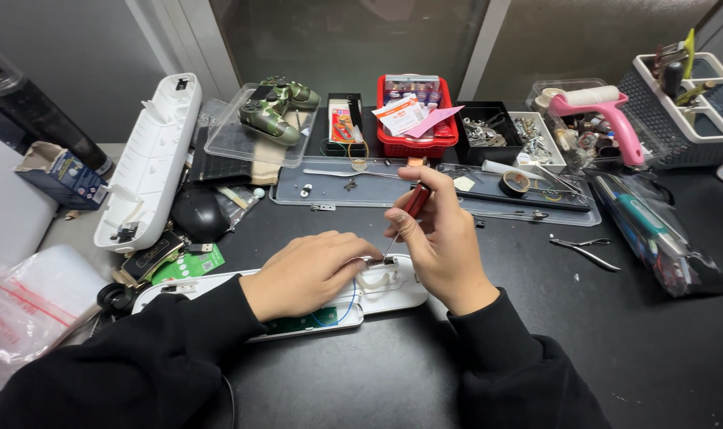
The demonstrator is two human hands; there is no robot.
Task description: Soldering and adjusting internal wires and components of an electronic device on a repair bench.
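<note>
My left hand [310,274] presses the light, brittle white casing [377,292] flat; my right hand [439,238] pinches the red-handled screwdriver [415,200] above it.

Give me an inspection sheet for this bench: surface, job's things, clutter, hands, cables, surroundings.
Surface: black table, crowded along the back.
Job's things: open white casing with green circuit board; red-handled screwdriver, tip down in the casing.
Clutter: camouflage game controllers, red basket, pink glue gun, pliers, second white shell.
Hands: left hand rests on the casing; right hand grips the screwdriver.
Cables: thin blue wire inside the casing.
Surroundings: window behind.
</note>
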